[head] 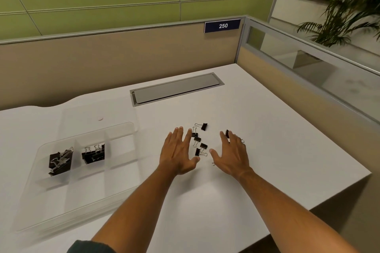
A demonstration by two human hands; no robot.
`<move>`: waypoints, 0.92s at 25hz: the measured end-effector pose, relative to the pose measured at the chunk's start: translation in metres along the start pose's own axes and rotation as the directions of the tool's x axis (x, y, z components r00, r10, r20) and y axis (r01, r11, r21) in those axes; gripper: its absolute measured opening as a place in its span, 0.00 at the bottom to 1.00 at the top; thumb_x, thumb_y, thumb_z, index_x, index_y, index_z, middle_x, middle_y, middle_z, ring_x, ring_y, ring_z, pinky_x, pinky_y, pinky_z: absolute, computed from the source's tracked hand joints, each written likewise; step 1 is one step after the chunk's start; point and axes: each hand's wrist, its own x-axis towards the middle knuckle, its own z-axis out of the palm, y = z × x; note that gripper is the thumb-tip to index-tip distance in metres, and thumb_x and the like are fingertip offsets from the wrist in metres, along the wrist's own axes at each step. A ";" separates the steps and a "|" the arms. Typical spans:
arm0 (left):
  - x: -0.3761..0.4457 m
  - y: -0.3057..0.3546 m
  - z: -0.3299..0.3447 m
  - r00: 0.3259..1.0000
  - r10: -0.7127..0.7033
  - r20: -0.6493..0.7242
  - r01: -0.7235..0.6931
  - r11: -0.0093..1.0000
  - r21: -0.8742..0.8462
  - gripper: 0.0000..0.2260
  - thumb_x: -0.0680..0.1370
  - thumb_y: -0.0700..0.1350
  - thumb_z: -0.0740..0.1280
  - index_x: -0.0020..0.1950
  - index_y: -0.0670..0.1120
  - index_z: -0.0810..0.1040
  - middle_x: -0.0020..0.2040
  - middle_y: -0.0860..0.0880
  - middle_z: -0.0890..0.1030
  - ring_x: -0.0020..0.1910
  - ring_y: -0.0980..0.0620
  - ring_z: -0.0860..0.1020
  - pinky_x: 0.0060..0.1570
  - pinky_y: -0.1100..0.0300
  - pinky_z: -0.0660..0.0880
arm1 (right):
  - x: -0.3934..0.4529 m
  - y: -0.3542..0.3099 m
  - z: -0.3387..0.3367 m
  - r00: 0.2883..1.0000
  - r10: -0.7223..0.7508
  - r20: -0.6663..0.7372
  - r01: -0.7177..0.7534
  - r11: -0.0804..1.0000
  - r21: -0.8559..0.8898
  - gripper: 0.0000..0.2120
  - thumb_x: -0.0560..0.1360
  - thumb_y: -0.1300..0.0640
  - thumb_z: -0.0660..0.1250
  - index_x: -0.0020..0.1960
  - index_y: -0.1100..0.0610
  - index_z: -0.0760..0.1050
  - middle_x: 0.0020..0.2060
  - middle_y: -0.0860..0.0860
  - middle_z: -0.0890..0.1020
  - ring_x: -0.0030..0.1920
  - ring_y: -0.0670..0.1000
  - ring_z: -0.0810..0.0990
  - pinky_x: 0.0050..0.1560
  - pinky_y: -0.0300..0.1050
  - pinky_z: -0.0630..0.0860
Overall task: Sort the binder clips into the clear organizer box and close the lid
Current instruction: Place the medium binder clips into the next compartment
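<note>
Several small black binder clips (200, 146) lie loose on the white desk (267, 129), between my two hands. My left hand (178, 154) is flat with spread fingers just left of the pile, holding nothing. On the pile's right side is my right hand (231, 154), also spread; one clip (227, 134) shows at its fingertips. The clear organizer box (37, 197) stands at the left, its lid (98, 117) swung back. Large clips (60, 162) fill its far-left compartment, and medium clips (93, 154) sit in the one beside it.
A grey cable-tray cover (174, 89) is set into the desk behind the clips. Beige partition walls close the back and right sides. The desk's right and front edges drop off near my right forearm. A potted plant (349, 6) stands beyond the glass partition.
</note>
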 end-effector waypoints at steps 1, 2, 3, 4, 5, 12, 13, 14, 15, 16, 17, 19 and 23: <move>0.005 0.004 0.002 1.000 0.003 0.004 -0.003 1.000 -0.004 0.41 0.75 0.67 0.54 0.79 0.48 0.39 0.79 0.41 0.43 0.78 0.44 0.41 0.77 0.48 0.43 | 0.004 0.006 -0.001 1.000 0.001 -0.001 -0.001 1.000 -0.007 0.36 0.75 0.38 0.60 0.76 0.54 0.54 0.76 0.58 0.57 0.75 0.58 0.55 0.73 0.55 0.56; 0.011 0.008 0.004 1.000 0.006 0.009 -0.006 1.000 -0.008 0.41 0.75 0.67 0.54 0.79 0.48 0.40 0.79 0.41 0.43 0.78 0.44 0.42 0.77 0.48 0.43 | 0.008 0.012 -0.001 1.000 0.000 -0.004 0.000 1.000 -0.012 0.36 0.75 0.39 0.60 0.76 0.55 0.55 0.76 0.58 0.58 0.75 0.58 0.56 0.72 0.55 0.57; 0.016 0.011 0.006 1.000 0.007 0.013 -0.007 1.000 -0.012 0.42 0.75 0.67 0.55 0.79 0.48 0.40 0.80 0.41 0.44 0.79 0.44 0.42 0.77 0.48 0.43 | 0.012 0.018 -0.002 1.000 0.001 -0.005 -0.002 1.000 -0.014 0.36 0.75 0.39 0.60 0.76 0.55 0.55 0.75 0.59 0.59 0.75 0.58 0.57 0.72 0.55 0.58; 0.021 0.014 0.008 1.000 0.006 0.017 -0.006 1.000 -0.017 0.42 0.75 0.67 0.55 0.79 0.48 0.41 0.80 0.42 0.44 0.79 0.44 0.42 0.77 0.48 0.43 | 0.017 0.023 -0.001 1.000 0.004 -0.005 -0.005 1.000 -0.016 0.36 0.75 0.39 0.61 0.76 0.55 0.56 0.75 0.59 0.60 0.74 0.58 0.57 0.72 0.55 0.58; 0.026 0.016 0.010 1.000 0.003 0.019 -0.003 1.000 -0.025 0.42 0.75 0.67 0.55 0.79 0.48 0.41 0.80 0.42 0.45 0.79 0.44 0.43 0.77 0.49 0.43 | 0.021 0.027 -0.001 1.000 0.008 -0.002 -0.008 1.000 -0.021 0.35 0.75 0.39 0.61 0.76 0.55 0.56 0.75 0.59 0.60 0.74 0.58 0.58 0.71 0.55 0.59; 0.057 0.022 0.021 0.999 -0.013 0.046 0.016 0.998 -0.068 0.41 0.75 0.66 0.57 0.79 0.48 0.44 0.80 0.42 0.48 0.79 0.44 0.45 0.77 0.50 0.44 | 0.066 0.045 0.004 0.998 -0.034 -0.048 0.032 0.999 -0.044 0.19 0.79 0.53 0.59 0.69 0.55 0.69 0.66 0.55 0.73 0.65 0.56 0.71 0.63 0.52 0.67; 0.060 0.020 0.021 0.998 -0.021 0.053 0.025 0.997 -0.077 0.41 0.75 0.65 0.57 0.79 0.48 0.44 0.80 0.42 0.48 0.79 0.44 0.46 0.77 0.50 0.45 | 0.073 0.045 0.005 0.998 -0.041 -0.039 0.040 0.999 -0.031 0.18 0.79 0.55 0.59 0.68 0.54 0.71 0.64 0.55 0.75 0.63 0.55 0.72 0.62 0.52 0.68; 0.063 0.018 0.021 0.998 -0.029 0.059 0.034 0.995 -0.088 0.40 0.75 0.65 0.58 0.79 0.48 0.44 0.80 0.42 0.49 0.79 0.45 0.46 0.77 0.51 0.45 | 0.079 0.045 0.007 0.999 -0.047 -0.022 0.047 0.999 -0.027 0.17 0.78 0.57 0.59 0.66 0.53 0.73 0.62 0.55 0.76 0.61 0.55 0.73 0.61 0.51 0.68; 0.066 0.016 0.021 0.997 -0.036 0.063 0.042 0.994 -0.103 0.40 0.75 0.64 0.58 0.79 0.49 0.45 0.80 0.42 0.49 0.79 0.45 0.47 0.77 0.51 0.46 | 0.083 0.045 0.008 0.999 -0.053 0.007 0.053 0.998 -0.034 0.16 0.78 0.58 0.60 0.64 0.53 0.74 0.59 0.55 0.77 0.59 0.55 0.74 0.59 0.51 0.69; 0.070 0.014 0.020 0.997 -0.039 0.069 0.047 0.992 -0.119 0.39 0.76 0.63 0.59 0.79 0.49 0.46 0.80 0.43 0.50 0.79 0.45 0.48 0.77 0.51 0.48 | 0.086 0.045 0.009 0.998 -0.055 0.042 0.057 0.998 -0.041 0.14 0.77 0.59 0.60 0.61 0.54 0.76 0.57 0.55 0.78 0.57 0.56 0.74 0.58 0.50 0.70; 0.074 0.012 0.019 0.996 -0.038 0.077 0.048 0.991 -0.129 0.38 0.76 0.62 0.59 0.79 0.50 0.46 0.80 0.43 0.50 0.78 0.45 0.49 0.76 0.51 0.49 | 0.089 0.045 0.011 0.996 -0.057 0.067 0.059 0.997 -0.042 0.13 0.77 0.60 0.60 0.58 0.55 0.78 0.55 0.55 0.78 0.55 0.56 0.74 0.56 0.49 0.71; 0.083 0.008 0.018 0.995 -0.032 0.093 0.044 0.990 -0.131 0.36 0.77 0.60 0.59 0.79 0.51 0.47 0.80 0.44 0.51 0.78 0.45 0.50 0.76 0.52 0.50 | 0.093 0.046 0.012 0.995 -0.058 0.076 0.059 0.998 -0.018 0.12 0.77 0.61 0.61 0.57 0.57 0.78 0.54 0.56 0.78 0.54 0.56 0.75 0.55 0.49 0.72; 0.105 0.009 0.017 0.996 0.005 0.092 0.007 0.991 -0.137 0.32 0.79 0.55 0.60 0.79 0.50 0.49 0.79 0.45 0.54 0.77 0.46 0.54 0.74 0.51 0.56 | 0.096 0.051 0.003 0.998 -0.059 -0.014 0.060 0.997 0.057 0.13 0.77 0.63 0.63 0.60 0.58 0.77 0.55 0.57 0.77 0.53 0.57 0.77 0.57 0.50 0.73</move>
